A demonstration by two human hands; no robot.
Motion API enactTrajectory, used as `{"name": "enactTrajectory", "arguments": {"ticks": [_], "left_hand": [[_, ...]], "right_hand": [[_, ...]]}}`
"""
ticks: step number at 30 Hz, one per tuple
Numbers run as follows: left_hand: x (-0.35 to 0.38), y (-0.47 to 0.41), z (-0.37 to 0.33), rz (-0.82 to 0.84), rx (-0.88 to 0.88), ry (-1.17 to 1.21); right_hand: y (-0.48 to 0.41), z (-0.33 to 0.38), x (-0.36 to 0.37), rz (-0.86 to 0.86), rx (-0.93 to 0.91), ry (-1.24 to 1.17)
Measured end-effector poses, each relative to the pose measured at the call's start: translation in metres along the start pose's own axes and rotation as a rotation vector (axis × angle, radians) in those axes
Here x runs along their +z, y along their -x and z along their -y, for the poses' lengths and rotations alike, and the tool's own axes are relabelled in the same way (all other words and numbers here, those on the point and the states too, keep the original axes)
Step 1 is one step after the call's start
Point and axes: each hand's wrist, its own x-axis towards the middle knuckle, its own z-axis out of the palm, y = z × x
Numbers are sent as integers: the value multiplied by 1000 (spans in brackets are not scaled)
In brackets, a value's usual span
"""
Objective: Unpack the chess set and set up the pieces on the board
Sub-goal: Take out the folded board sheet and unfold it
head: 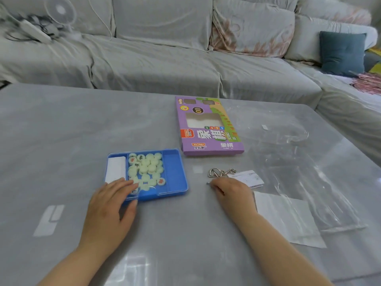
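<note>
A blue plastic case (175, 172) lies on the table. It holds several pale round chess pieces (146, 166) with red or black characters, and a folded white sheet (115, 168) in its left compartment. My left hand (111, 203) grips the case's near-left corner, with fingers on top and the thumb against the front edge. The purple chess-set box (210, 139) lies flat just behind the case, to its right. My right hand (233, 195) rests on the table right of the case, fingers curled around a thin dark piece (207, 183) whose tip pokes out.
A metal wire puzzle (220, 172) and a paper slip (249, 178) lie just beyond my right hand. Clear plastic bags (288, 213) and crumpled wrap (288, 137) cover the table's right side. A grey sofa (160, 65) runs behind the table.
</note>
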Motion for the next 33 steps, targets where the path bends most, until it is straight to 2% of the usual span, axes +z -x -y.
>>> {"name": "enactTrajectory", "arguments": {"ticks": [5, 8, 12, 14, 18, 22, 25, 29, 31, 33], "left_hand": [[-20, 7, 27, 85, -263, 3], [-21, 6, 31, 138, -365, 94], [-19, 9, 32, 179, -319, 79], [-19, 10, 33, 165, -262, 29], [-20, 8, 32, 156, -122, -211], [-24, 11, 35, 227, -50, -324], [-30, 18, 29, 190, 18, -286], [-37, 10, 21, 27, 86, -108], [-36, -13, 28, 16, -40, -39], [-33, -42, 39, 94, -299, 3]], "right_hand": [[8, 2, -1, 105, 16, 76], [9, 9, -4, 20, -16, 29], [6, 42, -3, -131, -111, -43], [3, 71, 4, -67, -156, -58], [-1, 119, 16, 153, 98, -91], [3, 137, 25, 249, 200, -7], [3, 139, 30, 191, 262, -78], [-3, 134, 33, 246, 338, -307], [-6, 135, 35, 210, 396, -402], [-11, 141, 33, 208, 455, -483]]}}
